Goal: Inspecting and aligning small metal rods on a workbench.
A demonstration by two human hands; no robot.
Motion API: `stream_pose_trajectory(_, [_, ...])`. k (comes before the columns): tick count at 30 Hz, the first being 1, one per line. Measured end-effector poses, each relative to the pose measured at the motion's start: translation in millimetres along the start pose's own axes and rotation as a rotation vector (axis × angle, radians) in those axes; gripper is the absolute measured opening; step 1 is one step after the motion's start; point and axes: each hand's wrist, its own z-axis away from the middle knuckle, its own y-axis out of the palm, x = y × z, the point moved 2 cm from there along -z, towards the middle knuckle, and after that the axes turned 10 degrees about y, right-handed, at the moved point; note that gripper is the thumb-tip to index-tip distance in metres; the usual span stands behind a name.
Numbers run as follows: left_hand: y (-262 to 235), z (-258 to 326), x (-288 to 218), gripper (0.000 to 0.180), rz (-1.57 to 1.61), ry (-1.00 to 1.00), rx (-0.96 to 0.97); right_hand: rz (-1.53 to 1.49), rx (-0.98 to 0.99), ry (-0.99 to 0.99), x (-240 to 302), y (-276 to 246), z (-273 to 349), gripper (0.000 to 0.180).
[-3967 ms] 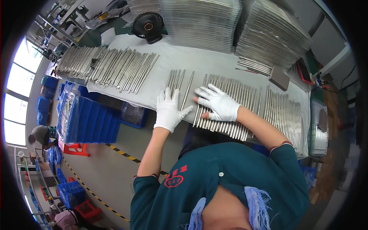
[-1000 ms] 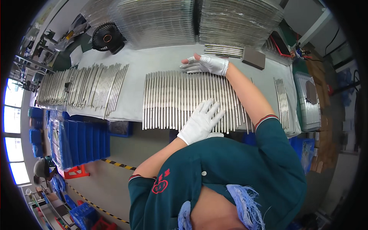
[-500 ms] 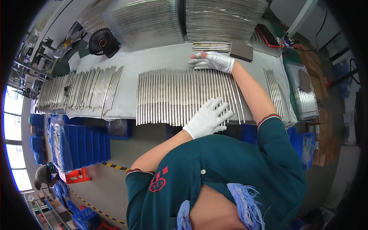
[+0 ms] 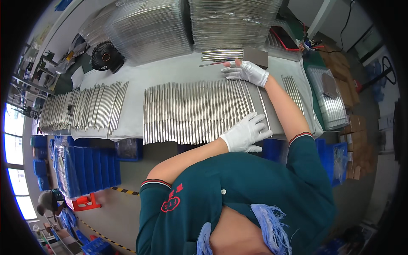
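Observation:
A long row of slim silvery metal rods [image 4: 187, 111] lies side by side on the cloth-covered table in front of me. My left hand [image 4: 245, 134], in a white glove, rests palm down over the near ends at the row's right side, fingers spread. One rod [image 4: 263, 104] lies apart from the row, its near part by those fingertips. Beyond the row's far right end is my right hand [image 4: 248, 73], in a white glove with bare thumb and index tips. A thin dark stick [image 4: 212, 64] juts left from its fingertips, seemingly pinched; its kind is unclear.
More rods lie at the left [image 4: 91, 106] and right [image 4: 292, 91]. Behind are a brown block [image 4: 256, 58], a black fan [image 4: 106, 56], tall stacks of clear trays [image 4: 148, 32] and a red-edged phone [image 4: 285, 38]. Blue bins [image 4: 95, 170] stand below; a person [image 4: 49, 202] is far left.
Both hands have shifted right along the row. The thin dark stick now shows at my right fingertips. The whole view has swung slightly, moving the table left and down in it.

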Motion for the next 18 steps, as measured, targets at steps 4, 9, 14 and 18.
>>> stream_pose_trajectory(4, [-4.6,-15.5,-6.1,0.068,0.02,0.037,-0.095,-0.034,-0.074,-0.127,11.8,-4.9,1.3,0.077])
stream_pose_trajectory(9, [4.5,-17.6,-3.3,0.07,-0.052,0.07,-0.006,0.085,-0.317,-0.078,19.5,-21.3,26.8,0.077])
stream_pose_trajectory(14, [5.4,1.6,-2.3,0.062,-0.058,-0.023,-0.04,-0.038,-0.239,-0.087,0.0,-21.8,33.3,0.084])
stream_pose_trajectory(18, [1.1,9.7,-3.2,0.058,-0.03,-0.103,0.014,0.027,-0.105,0.004,4.2,-2.5,11.1,0.086])
